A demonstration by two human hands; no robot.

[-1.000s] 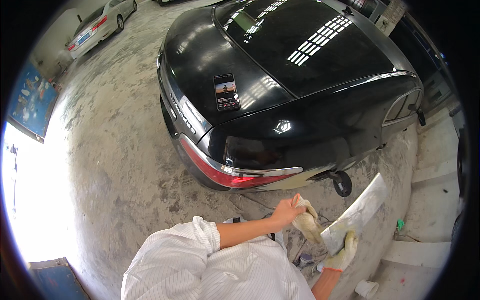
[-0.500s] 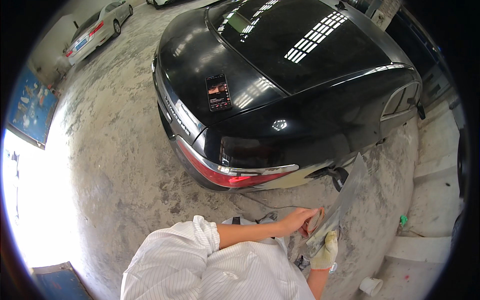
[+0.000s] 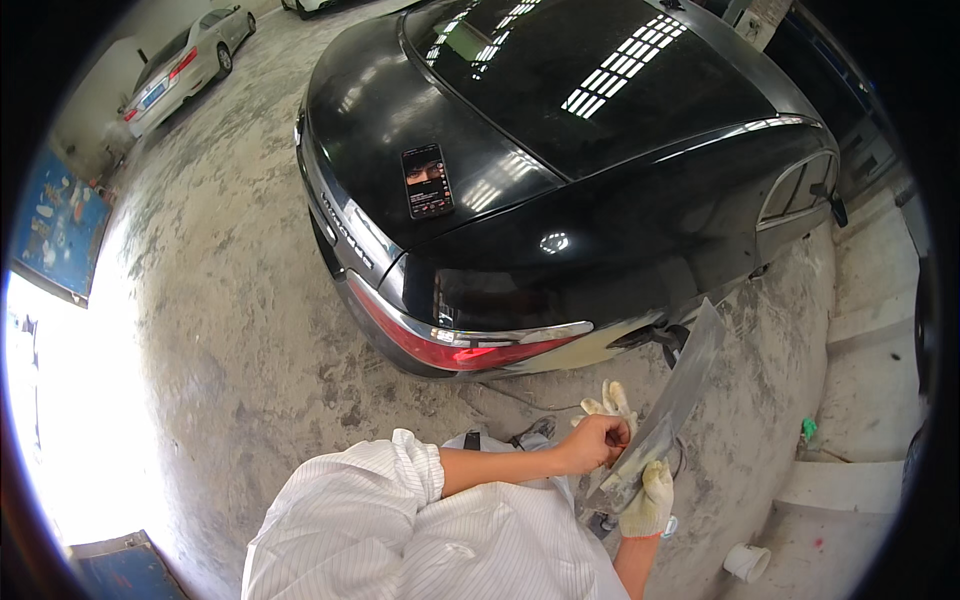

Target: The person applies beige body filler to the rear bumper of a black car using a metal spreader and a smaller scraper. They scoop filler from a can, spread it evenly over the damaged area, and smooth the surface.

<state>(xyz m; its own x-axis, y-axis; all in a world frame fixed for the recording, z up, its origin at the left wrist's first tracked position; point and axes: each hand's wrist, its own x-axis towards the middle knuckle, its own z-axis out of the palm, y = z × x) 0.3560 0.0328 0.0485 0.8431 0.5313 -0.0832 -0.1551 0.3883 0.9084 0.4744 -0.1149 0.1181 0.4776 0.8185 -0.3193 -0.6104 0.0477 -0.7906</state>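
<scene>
Nearest is the person's striped white shirt [image 3: 420, 530], its rolled sleeve leaving the left forearm bare. The right hand [image 3: 648, 503], in a pale knit glove with an orange-edged cuff, has its grip closed around the lower end of a thin grey panel [image 3: 672, 398]. The panel slants up and away to the right; being held low, it probably leaves its long upper part clear of both arms. The glove likely spares the palm from the panel's edge.

Just beside it, the bare left hand [image 3: 593, 446] has a narrow grip, the fingers bunched on a loose glove [image 3: 612, 403] near its cuff. The glove's fingers splay upward, apparently because only that end is pinched. Whether the left fingers also touch the panel, I cannot tell.

On the floor to the right lies a white tub [image 3: 746, 562]; farther along, a green scrap [image 3: 808, 428] lies near the pale ledge [image 3: 835, 486]. A dark cable [image 3: 525, 403] trails below the red tail light [image 3: 450, 350] of a black car [image 3: 600, 260]. A phone [image 3: 428, 182] rests face up on its boot lid, turned toward the person, presumably to be readable from here. Well beyond, a silver car [image 3: 185, 68] stands by the wall.
</scene>
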